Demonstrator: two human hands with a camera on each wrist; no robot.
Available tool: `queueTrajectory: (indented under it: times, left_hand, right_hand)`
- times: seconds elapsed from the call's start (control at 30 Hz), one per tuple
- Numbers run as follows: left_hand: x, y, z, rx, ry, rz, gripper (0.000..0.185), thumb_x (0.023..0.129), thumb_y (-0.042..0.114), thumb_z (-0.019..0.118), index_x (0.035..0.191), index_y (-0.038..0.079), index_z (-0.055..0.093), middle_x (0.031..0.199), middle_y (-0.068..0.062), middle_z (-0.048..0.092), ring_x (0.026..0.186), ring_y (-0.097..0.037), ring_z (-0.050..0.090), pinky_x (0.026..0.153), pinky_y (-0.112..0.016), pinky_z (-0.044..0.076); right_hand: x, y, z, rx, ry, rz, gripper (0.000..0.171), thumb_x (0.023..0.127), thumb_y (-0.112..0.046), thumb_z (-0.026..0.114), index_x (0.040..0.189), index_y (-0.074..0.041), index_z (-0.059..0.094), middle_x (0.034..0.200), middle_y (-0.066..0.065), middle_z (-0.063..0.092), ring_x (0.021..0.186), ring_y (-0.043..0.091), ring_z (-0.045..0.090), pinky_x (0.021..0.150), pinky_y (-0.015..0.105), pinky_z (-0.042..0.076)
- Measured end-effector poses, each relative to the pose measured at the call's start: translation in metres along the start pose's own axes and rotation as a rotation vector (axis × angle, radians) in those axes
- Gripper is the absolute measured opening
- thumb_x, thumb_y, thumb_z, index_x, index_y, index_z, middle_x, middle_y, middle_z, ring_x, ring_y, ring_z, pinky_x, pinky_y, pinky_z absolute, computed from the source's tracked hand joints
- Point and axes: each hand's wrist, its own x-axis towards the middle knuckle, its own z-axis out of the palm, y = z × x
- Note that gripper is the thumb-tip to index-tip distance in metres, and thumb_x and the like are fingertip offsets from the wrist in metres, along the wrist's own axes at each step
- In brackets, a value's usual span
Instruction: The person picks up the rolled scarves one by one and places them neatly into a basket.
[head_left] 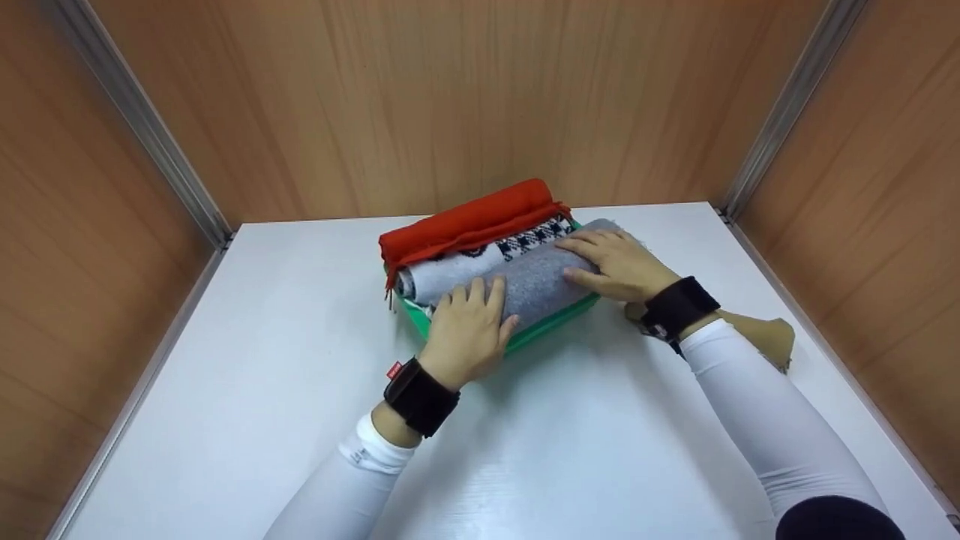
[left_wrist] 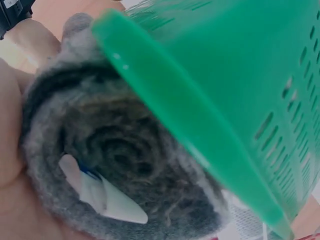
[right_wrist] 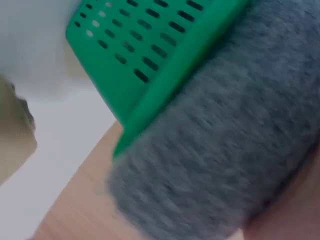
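A rolled grey scarf (head_left: 544,289) lies along the near side of a green plastic basket (head_left: 555,319). My left hand (head_left: 469,326) rests on its left end with fingers extended. Over the right end lies my right hand (head_left: 619,266), fingers stretched across the top and thumb spread. In the left wrist view the coiled end of the grey scarf (left_wrist: 125,155), with a white label (left_wrist: 115,202), bulges past the basket rim (left_wrist: 165,85). Behind it in the basket are a black-and-white patterned roll (head_left: 457,274) and a red fringed roll (head_left: 469,217).
A tan rolled cloth (head_left: 761,337) lies on the white table (head_left: 247,360) to the right, partly hidden behind my right forearm. Wooden panels (head_left: 480,97) enclose the table at the back and both sides, with metal posts (head_left: 142,112) at the corners.
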Motion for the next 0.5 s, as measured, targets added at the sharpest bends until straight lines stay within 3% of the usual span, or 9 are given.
queueTrajectory:
  times: [0.1,0.27,0.4,0.5]
  left_hand:
    - [-0.001,-0.001,0.001,-0.005,-0.004,0.002,0.070,0.114,0.053,0.043,0.164,0.005,0.042,0.146,-0.026,0.060,0.128,-0.043,0.064,0.109,-0.055,0.057]
    - [-0.004,-0.003,0.002,0.057,0.054,0.029,0.071,0.112,0.055,0.050,0.161,0.004,0.045,0.138,-0.025,0.064,0.119,-0.042,0.068,0.101,-0.053,0.061]
    - [-0.008,-0.004,0.005,0.133,0.112,0.044,0.073,0.109,0.057,0.055,0.160,0.005,0.048,0.131,-0.022,0.067,0.111,-0.039,0.071,0.092,-0.048,0.063]
    - [-0.010,-0.004,0.006,0.158,0.115,0.046,0.075,0.109,0.059,0.055,0.160,0.005,0.047,0.129,-0.022,0.067,0.109,-0.038,0.070,0.090,-0.047,0.063]
  right_hand:
    - [0.000,0.003,0.004,0.018,0.061,0.033,0.052,0.115,-0.043,0.045,0.159,-0.020,0.057,0.163,0.014,0.056,0.156,0.040,0.045,0.133,0.065,0.023]
    - [0.004,0.008,0.010,0.011,0.147,0.088,0.049,0.116,-0.042,0.042,0.152,-0.016,0.063,0.156,0.016,0.062,0.150,0.041,0.052,0.129,0.063,0.033]
    - [0.008,0.012,0.015,-0.019,0.213,0.062,0.048,0.115,-0.041,0.044,0.146,-0.012,0.067,0.148,0.017,0.068,0.142,0.040,0.060,0.124,0.060,0.042]
    - [0.009,0.014,0.019,-0.042,0.242,0.029,0.047,0.115,-0.039,0.045,0.143,-0.010,0.068,0.144,0.017,0.070,0.138,0.039,0.063,0.122,0.059,0.045]
